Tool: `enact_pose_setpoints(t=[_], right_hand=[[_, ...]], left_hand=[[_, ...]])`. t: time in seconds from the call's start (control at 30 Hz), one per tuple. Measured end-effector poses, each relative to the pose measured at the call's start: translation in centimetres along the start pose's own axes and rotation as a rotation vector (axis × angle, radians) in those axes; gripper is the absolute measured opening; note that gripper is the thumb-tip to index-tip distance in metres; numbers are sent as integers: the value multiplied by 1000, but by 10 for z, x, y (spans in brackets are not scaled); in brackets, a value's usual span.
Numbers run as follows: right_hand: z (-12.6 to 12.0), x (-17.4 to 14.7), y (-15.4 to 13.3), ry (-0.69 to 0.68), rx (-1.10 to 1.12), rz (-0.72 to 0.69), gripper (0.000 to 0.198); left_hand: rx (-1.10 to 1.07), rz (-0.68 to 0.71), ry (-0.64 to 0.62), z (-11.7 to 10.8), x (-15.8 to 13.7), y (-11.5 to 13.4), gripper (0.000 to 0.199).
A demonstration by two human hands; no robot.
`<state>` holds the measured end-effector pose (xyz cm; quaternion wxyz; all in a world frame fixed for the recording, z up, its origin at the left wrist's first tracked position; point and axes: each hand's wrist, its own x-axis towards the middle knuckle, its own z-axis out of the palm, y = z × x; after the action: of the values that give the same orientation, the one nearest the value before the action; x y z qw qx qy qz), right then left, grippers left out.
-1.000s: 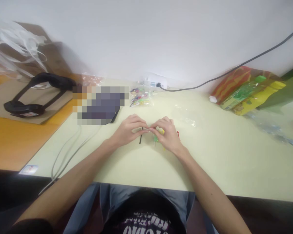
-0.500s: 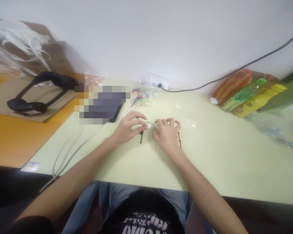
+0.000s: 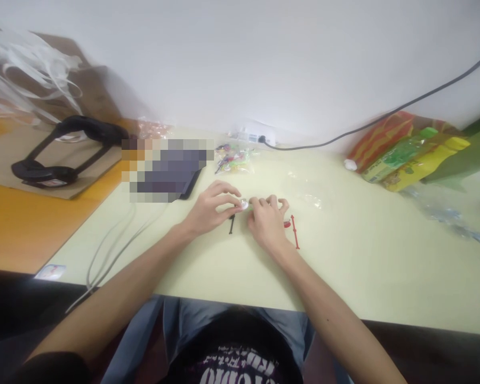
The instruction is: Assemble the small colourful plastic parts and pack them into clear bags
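Observation:
Between the thumb and forefinger of my left hand (image 3: 216, 207) is a small white round piece (image 3: 244, 204), held just above the tabletop. My right hand (image 3: 266, 220) is close beside it on the right, fingers bent and fingertips beside the white piece. Whatever lies between those fingertips is too small to make out. Below my left fingertips lies a thin black plastic stick (image 3: 231, 224). To the right of my right hand are a thin red plastic stick (image 3: 295, 232) and a small red round piece (image 3: 287, 224), partly covered by the hand.
Behind my hands lies a clear bag of colourful small parts (image 3: 234, 159). A dark tablet-like device (image 3: 164, 170), pixelated, is to the left, with cables (image 3: 116, 250) in front. Snack packages (image 3: 408, 154) and a crumpled clear wrapper (image 3: 448, 216) lie to the right. A black frame (image 3: 90, 165) rests on cardboard.
My right hand has shifted slightly left, closer to the white piece, uncovering the red round piece and more of the red stick. My left hand has hardly moved.

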<state>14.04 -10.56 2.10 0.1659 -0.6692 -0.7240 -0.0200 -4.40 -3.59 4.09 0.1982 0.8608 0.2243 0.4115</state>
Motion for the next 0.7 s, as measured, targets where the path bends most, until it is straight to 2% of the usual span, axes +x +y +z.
enact_pose_setpoints(t=[0.2, 0.33, 0.47, 0.7], right_hand=[[1, 1, 3, -8, 55, 16, 26], [1, 3, 4, -28, 126, 76, 25], [-1, 5, 5, -54, 247, 153, 24], [-9, 9, 11, 3, 536, 213, 31]], left_hand=[[13, 38, 22, -1, 0, 0, 5], [13, 63, 49, 1, -1, -1, 4], [-19, 44, 80, 4, -2, 1, 3], [-65, 3, 151, 6, -3, 10, 3]])
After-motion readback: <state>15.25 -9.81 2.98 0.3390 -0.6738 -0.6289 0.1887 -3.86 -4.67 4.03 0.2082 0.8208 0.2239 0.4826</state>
